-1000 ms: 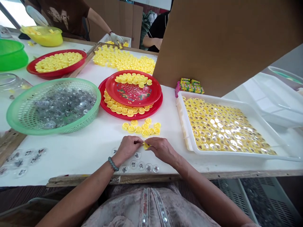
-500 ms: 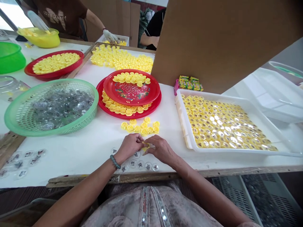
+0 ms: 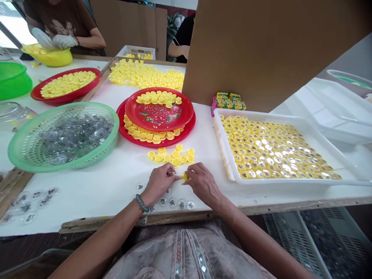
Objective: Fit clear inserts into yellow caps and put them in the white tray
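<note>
My right hand (image 3: 202,181) pinches a small round yellow plastic piece (image 3: 184,177) between thumb and fingers, just above the white tabletop. Close on its left, my left hand (image 3: 161,181) wears a green bead bracelet (image 3: 142,202); its thumb and fingers are pressed together, and what they hold is too small to make out. Several loose yellow pieces (image 3: 175,154) lie just beyond both hands. Below the hands, near the table edge, sit clear round covers (image 3: 181,204) with dark printed figures, some partly hidden by my left hand.
A green basket (image 3: 17,155) of clear covers stands left; stacked red plates (image 3: 190,133) with yellow pieces stand ahead. At right is a white tray (image 3: 232,170) of finished-looking yellow discs, before a cardboard panel (image 3: 247,50). Across the table, a gloved co-worker (image 3: 65,40) handles a yellow bowl (image 3: 55,58).
My hands have moved slightly apart, the right one keeping the yellow piece. The co-worker's gloved hand has left the white crate and joined the other at the yellow bowl.
</note>
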Demonstrator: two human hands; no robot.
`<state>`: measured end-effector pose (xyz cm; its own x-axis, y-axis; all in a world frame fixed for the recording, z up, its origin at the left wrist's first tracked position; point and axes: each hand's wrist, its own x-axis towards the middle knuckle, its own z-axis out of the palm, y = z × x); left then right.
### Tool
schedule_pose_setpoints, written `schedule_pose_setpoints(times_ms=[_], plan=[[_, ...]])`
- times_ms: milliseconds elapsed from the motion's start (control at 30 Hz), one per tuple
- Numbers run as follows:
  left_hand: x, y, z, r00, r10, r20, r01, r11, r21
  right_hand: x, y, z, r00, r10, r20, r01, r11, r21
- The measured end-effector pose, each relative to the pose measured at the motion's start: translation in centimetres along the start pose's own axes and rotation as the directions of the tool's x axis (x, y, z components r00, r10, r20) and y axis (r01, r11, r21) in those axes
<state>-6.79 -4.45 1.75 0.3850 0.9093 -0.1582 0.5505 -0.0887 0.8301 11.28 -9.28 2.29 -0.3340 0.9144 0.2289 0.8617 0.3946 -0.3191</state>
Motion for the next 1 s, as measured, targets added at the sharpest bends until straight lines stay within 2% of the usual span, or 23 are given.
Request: schedule_pose_setpoints(times_ms=[67, 133, 233, 300, 367, 500, 600, 700, 800, 867, 933, 1000], plan=[[0.4, 0.3, -0.9, 0.984, 0.147, -0.102, -0.125, 0.973, 0.194, -0.3, 0.5, -0.7, 0.998, 0.061, -0.034, -0.062, 0.997, -0.045], [1.3, 0.5, -1.7, 0.939, 0.330, -0.103, -0.268, 0.883, 0.386, -0.4, 0.5, -1.2, 0.992, 0.107, -0.058, -0.110, 0.992, -0.052], [2.8, 0.9, -2.5, 0.861, 0.503, 0.071, -0.455, 0.702, 0.548, -0.2, -1.0, -1.0, 0.997, 0.061, -0.040, -0.059, 0.997, 0.049], [3.5, 1.1, -2.5, 0.832, 0.524, 0.183, -0.520, 0.622, 0.586, 0.1, -2.5, -0.2, 0.998, -0.057, 0.017, 0.054, 0.988, 0.146], [3.8, 1.1, -2.4, 0.825, 0.513, 0.236, -0.539, 0.590, 0.602, 0.4, -3.8, 0.7, 0.978, -0.188, 0.086, 0.169, 0.968, 0.187], [2.9, 1.0, -2.3, 0.837, 0.493, 0.238, -0.529, 0.617, 0.583, 0.7, -4.7, 1.7, 0.917, -0.334, 0.217, 0.318, 0.942, 0.104], [1.9, 0.9, -2.3, 0.854, 0.469, 0.226, -0.508, 0.660, 0.553, 0.3, -4.5, 1.5, 0.887, -0.368, 0.280, 0.377, 0.926, 0.023], [1.2, 0.6, -2.2, 0.869, 0.457, 0.192, -0.483, 0.696, 0.531, -0.4, -4.2, 1.2, 0.878, -0.365, 0.310, 0.391, 0.920, -0.024], [0.4, 0.2, -2.2, 0.874, 0.470, 0.121, -0.466, 0.742, 0.483, -1.2, -3.9, 1.2, 0.918, -0.288, 0.273, 0.289, 0.957, 0.038], [-0.3, 0.0, -2.2, 0.881, 0.473, 0.026, -0.439, 0.794, 0.421, -1.6, -3.6, 1.2, 0.967, -0.186, 0.172, 0.152, 0.969, 0.194], [-1.1, 0.0, -2.1, 0.896, 0.439, -0.064, -0.401, 0.863, 0.308, -1.8, -3.5, 1.0, 0.997, -0.028, 0.068, -0.003, 0.908, 0.418], [-2.0, 0.3, -2.0, 0.927, 0.370, -0.063, -0.359, 0.922, 0.144, -1.7, -3.4, 0.6, 0.990, 0.135, 0.038, -0.129, 0.771, 0.624]])
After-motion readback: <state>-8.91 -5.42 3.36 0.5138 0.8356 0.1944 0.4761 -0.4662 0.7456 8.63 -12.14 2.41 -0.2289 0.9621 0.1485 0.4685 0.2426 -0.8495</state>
